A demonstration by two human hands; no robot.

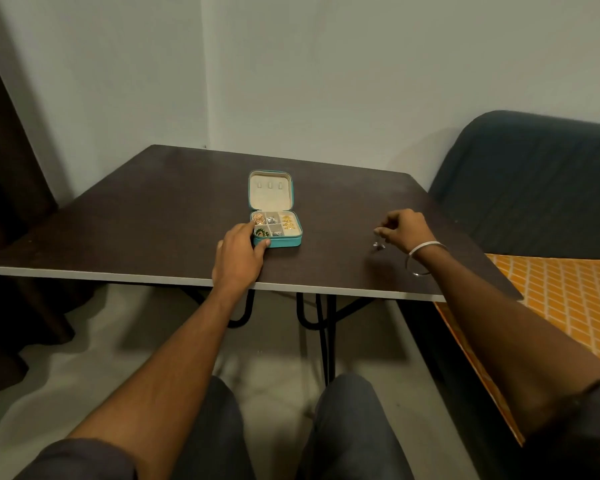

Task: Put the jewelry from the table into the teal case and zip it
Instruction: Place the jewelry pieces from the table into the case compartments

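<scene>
The teal case point(293, 240) lies open in the middle of the dark table point(153, 209), its cream lid point(271, 192) folded back flat. Its compartments hold gold, silver and green jewelry point(287, 221). My left hand point(239, 252) grips the case's near left corner, thumb on the front wall and fingers over the left edge. My right hand point(404, 227) hovers to the right of the case with fingers pinched together. A small silver piece point(378, 245) sits just under those fingertips; whether it is held or lies on the table is unclear.
A dark blue sofa back point(534, 174) and an orange patterned cover point(561, 299) stand close to the table's right edge. A brown curtain point(4, 188) hangs at the left. My knees are under the table's near edge point(118, 276).
</scene>
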